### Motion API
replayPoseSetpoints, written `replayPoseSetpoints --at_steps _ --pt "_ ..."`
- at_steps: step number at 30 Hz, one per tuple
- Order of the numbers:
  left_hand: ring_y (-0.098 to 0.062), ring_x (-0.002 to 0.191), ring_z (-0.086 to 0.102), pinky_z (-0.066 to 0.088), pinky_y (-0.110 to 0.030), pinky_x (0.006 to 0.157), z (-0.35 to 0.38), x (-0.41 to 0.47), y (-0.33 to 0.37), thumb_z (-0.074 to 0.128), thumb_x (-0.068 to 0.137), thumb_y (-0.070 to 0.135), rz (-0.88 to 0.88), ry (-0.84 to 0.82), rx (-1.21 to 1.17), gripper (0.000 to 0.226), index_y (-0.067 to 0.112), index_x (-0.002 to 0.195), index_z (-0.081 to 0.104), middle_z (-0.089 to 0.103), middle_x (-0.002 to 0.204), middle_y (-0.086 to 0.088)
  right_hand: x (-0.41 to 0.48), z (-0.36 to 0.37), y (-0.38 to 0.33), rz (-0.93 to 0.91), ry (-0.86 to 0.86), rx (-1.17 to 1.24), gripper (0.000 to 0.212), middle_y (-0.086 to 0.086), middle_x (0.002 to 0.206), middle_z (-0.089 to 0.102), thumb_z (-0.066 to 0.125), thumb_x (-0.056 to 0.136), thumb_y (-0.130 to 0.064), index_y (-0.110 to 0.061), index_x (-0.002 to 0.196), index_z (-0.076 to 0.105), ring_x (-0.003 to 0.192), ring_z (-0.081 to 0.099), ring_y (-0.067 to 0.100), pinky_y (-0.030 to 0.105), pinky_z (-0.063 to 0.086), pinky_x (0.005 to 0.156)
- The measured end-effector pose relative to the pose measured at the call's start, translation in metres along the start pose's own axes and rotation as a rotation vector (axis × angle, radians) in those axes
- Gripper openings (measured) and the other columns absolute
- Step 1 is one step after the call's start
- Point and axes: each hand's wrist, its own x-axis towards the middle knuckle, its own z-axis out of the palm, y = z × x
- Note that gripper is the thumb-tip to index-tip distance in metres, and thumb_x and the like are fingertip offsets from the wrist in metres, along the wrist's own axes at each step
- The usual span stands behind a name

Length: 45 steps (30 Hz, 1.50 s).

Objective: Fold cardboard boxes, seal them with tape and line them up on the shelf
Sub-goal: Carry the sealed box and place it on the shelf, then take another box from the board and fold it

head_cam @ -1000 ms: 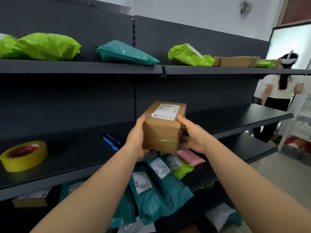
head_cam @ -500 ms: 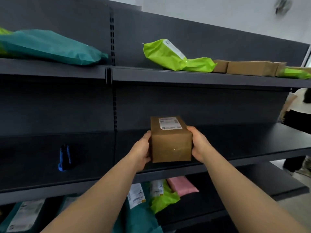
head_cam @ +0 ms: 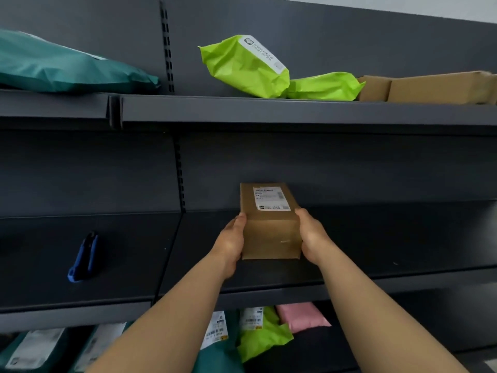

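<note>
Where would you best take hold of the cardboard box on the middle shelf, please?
By its two long side walls, near the front end, coming from the open front of the middle shelf. The cardboard box lies lengthwise toward the back, label up; the left hand and right hand hold it so.

teal parcel (head_cam: 67, 68) cropped at left, flat carton (head_cam: 435, 88) cropped at right, print on cardboard box (head_cam: 271, 238) label (head_cam: 271, 198) unreadable

Up top, a teal mailing bag (head_cam: 67, 68) at the left and a labelled lime-green bag (head_cam: 242, 68) with a flatter green bag (head_cam: 322, 86) touching it. Lower left, a blue box cutter (head_cam: 82, 258). At the bottom, a pink bag (head_cam: 301, 316), a crumpled green bag (head_cam: 263, 341) and labelled teal bags (head_cam: 215, 359).
</note>
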Motion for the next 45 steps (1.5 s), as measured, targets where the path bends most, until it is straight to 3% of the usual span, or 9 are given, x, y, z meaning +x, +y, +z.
replayPoseSetpoints --at_steps 6,10,15,17,24,28,34,38,45 --pt "-0.023 0.110 0.060 0.048 -0.043 0.101 0.002 0.000 0.002 0.041 0.097 0.058 0.000 0.026 -0.001 0.053 0.025 0.139 0.048 0.063 0.121 -0.003 0.002 0.004 -0.006 0.008 0.038 -0.057 0.030 0.007 0.096 0.064 0.041 0.099 -0.047 -0.022 0.106 0.058 0.085 0.062 0.022 0.031 0.047 0.061" --pt "-0.018 0.096 0.057 0.047 -0.032 0.076 0.000 -0.013 0.011 0.040 0.099 0.056 -0.009 0.073 0.012 0.052 0.018 0.133 0.050 0.058 0.106 0.001 -0.007 0.001 -0.010 -0.038 0.093 -0.149 0.052 0.005 0.111 0.063 0.042 0.096 -0.056 -0.017 0.129 0.052 0.089 0.058 0.018 0.027 0.041 0.060" --pt "-0.022 0.110 0.051 0.038 -0.033 0.087 -0.022 -0.045 0.021 0.044 0.102 0.042 0.053 0.108 0.057 0.050 0.013 0.143 0.042 0.054 0.130 -0.005 -0.034 0.006 -0.010 -0.137 0.217 -0.290 0.059 0.007 0.136 0.053 0.043 0.095 -0.052 -0.017 0.142 0.043 0.119 0.053 0.026 0.035 0.045 0.093" --pt "-0.020 0.107 0.054 0.041 -0.032 0.083 -0.038 -0.065 0.026 0.047 0.101 0.037 0.104 0.092 0.046 0.045 0.014 0.140 0.045 0.057 0.122 -0.004 -0.056 0.013 -0.007 -0.229 0.259 -0.332 0.056 0.007 0.137 0.052 0.044 0.096 -0.047 -0.016 0.143 0.042 0.118 0.052 0.025 0.036 0.045 0.095" --pt "-0.015 0.107 0.063 0.046 -0.035 0.100 -0.120 -0.143 0.026 0.050 0.100 0.033 0.314 0.038 0.130 0.026 0.021 0.122 0.057 0.065 0.121 0.000 -0.157 0.075 0.016 -0.423 0.194 -0.390 0.040 -0.003 0.121 0.056 0.050 0.096 -0.031 -0.015 0.132 0.055 0.103 0.050 0.011 0.025 0.040 0.086" --pt "-0.012 0.101 0.066 0.048 -0.031 0.094 -0.185 -0.184 0.003 0.051 0.100 0.034 0.352 0.039 0.232 0.018 0.026 0.111 0.063 0.068 0.113 0.007 -0.208 0.127 0.047 -0.402 0.121 -0.349 0.025 -0.007 0.102 0.062 0.052 0.096 -0.024 -0.016 0.118 0.063 0.091 0.053 0.008 0.021 0.040 0.074" --pt "-0.016 0.090 0.071 0.053 -0.033 0.084 -0.281 -0.225 -0.056 0.051 0.100 0.032 0.219 0.034 0.354 0.021 0.020 0.108 0.067 0.072 0.104 0.004 -0.263 0.194 0.120 -0.273 0.070 -0.236 0.014 0.002 0.083 0.068 0.055 0.094 -0.015 -0.012 0.096 0.069 0.079 0.064 0.015 0.026 0.051 0.075" --pt "-0.018 0.089 0.070 0.053 -0.040 0.088 -0.334 -0.231 -0.108 0.051 0.100 0.033 0.029 0.022 0.396 0.018 0.022 0.103 0.065 0.071 0.104 0.004 -0.288 0.216 0.185 -0.064 0.024 -0.216 0.014 0.005 0.069 0.063 0.059 0.092 -0.011 -0.010 0.081 0.067 0.054 0.055 0.010 0.017 0.047 0.052" --pt "-0.020 0.090 0.065 0.049 -0.034 0.080 -0.382 -0.216 -0.213 0.051 0.099 0.032 -0.380 0.074 0.337 0.028 0.015 0.120 0.059 0.067 0.109 -0.002 -0.286 0.220 0.318 0.259 0.054 -0.339 0.014 0.005 0.072 0.060 0.055 0.095 -0.014 -0.009 0.088 0.067 0.063 0.054 0.016 0.025 0.044 0.060"
